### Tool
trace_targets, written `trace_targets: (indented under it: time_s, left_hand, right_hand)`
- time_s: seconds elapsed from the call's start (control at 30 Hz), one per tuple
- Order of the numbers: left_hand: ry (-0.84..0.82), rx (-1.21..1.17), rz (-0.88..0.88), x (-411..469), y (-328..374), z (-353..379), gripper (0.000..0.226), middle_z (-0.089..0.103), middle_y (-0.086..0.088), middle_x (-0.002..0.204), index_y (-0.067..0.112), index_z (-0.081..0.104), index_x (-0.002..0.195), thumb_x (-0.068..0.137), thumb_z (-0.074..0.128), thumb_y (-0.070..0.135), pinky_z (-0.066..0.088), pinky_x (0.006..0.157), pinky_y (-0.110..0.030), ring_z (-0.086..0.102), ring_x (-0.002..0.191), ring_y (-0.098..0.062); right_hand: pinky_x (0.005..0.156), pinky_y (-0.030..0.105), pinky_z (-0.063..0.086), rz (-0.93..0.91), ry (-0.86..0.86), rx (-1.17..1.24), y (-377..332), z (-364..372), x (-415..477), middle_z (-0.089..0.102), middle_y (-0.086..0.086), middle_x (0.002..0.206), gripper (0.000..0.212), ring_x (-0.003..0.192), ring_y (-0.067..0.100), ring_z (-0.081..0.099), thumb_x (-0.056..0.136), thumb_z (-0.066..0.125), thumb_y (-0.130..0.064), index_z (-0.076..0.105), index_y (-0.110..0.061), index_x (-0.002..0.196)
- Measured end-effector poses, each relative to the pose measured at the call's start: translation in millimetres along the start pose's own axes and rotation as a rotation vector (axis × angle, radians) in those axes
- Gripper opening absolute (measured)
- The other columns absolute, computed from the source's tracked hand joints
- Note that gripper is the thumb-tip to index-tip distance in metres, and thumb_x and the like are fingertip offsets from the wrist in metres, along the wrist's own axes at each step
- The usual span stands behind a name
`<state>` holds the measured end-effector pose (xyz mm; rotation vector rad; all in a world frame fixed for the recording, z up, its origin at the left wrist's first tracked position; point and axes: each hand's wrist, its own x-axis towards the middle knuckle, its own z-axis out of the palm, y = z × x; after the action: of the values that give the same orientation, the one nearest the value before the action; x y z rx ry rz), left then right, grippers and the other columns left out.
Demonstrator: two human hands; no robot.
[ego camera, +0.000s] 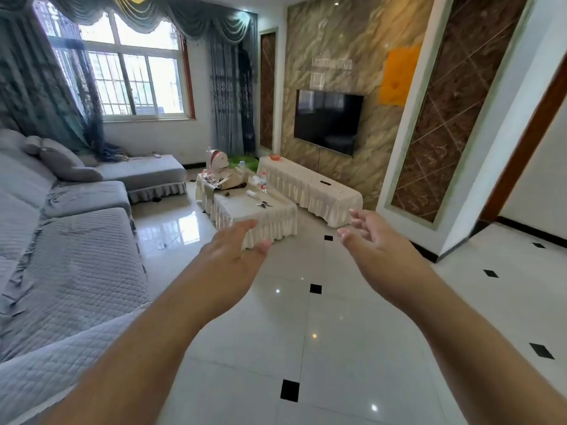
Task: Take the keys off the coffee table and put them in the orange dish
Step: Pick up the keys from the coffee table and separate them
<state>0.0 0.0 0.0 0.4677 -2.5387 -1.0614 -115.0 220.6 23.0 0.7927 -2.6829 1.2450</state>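
Nothing done yet: keys point(264, 205) lie on the coffee table point(245, 210); our left hand point(236, 243) and right hand point(365, 237), fingers apart, are empty; orange dish point(275, 157) lies beyond.

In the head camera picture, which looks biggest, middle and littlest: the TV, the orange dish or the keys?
1. TV, by far the biggest.
2. Orange dish on the long cabinet under it.
3. Keys on the coffee table.

Dish and keys both look tiny and far away, so that order is unsure.
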Motion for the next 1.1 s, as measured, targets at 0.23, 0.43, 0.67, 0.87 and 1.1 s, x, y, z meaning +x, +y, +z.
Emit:
trace_targets:
  time_s: [0.23,0.43,0.67,0.87,1.1]
  left_hand:
    - [-0.039,0.02,-0.015,53.5,-51.7,-10.5,0.049,0.028,0.019,0.152,0.058,0.028,0.134,0.087,0.033,0.071,0.027,0.091,-0.03,0.03,0.134,-0.008]
    - [-0.083,0.014,0.007,90.3,-91.6,-6.1,0.049,0.029,0.022,0.15,0.058,0.029,0.133,0.086,0.033,0.073,0.027,0.094,-0.029,0.029,0.134,-0.004]
    - [-0.157,-0.002,-0.037,124.5,-128.7,22.2,0.051,0.034,0.021,0.147,0.058,0.032,0.13,0.083,0.034,0.076,0.033,0.095,-0.031,0.034,0.131,-0.003]
    - [-0.21,-0.004,-0.075,166.6,-135.6,69.7,0.051,0.034,0.022,0.146,0.056,0.033,0.132,0.084,0.034,0.074,0.033,0.1,-0.032,0.034,0.132,-0.004]
    - [-0.236,-0.009,-0.151,235.3,-127.8,128.5,0.046,0.037,0.024,0.143,0.055,0.037,0.13,0.086,0.038,0.069,0.035,0.104,-0.033,0.037,0.128,0.0]
  right_hand:
    - [0.084,0.027,0.041,0.037,0.006,0.04,-0.8,61.1,42.6,0.048,-0.012,0.144,0.055,0.11,0.001,0.051,0.093,0.05,-0.053,0.038,-0.038,0.144]
    - [0.097,0.036,0.041,0.104,0.007,0.067,3.4,107.2,71.1,0.05,-0.009,0.143,0.053,0.123,0.01,0.049,0.093,0.05,-0.052,0.039,-0.037,0.143]
    - [0.087,0.03,0.039,0.199,-0.045,0.082,35.4,148.7,87.7,0.049,-0.013,0.141,0.055,0.112,0.003,0.051,0.092,0.048,-0.055,0.038,-0.037,0.143]
    - [0.098,0.036,0.043,0.264,-0.082,0.127,78.8,162.3,122.5,0.051,-0.013,0.138,0.057,0.124,0.006,0.049,0.087,0.047,-0.06,0.041,-0.038,0.139]
    - [0.09,0.031,0.039,0.263,-0.162,0.154,145.4,171.7,201.0,0.05,-0.017,0.14,0.057,0.12,0.004,0.049,0.088,0.047,-0.059,0.039,-0.038,0.141]
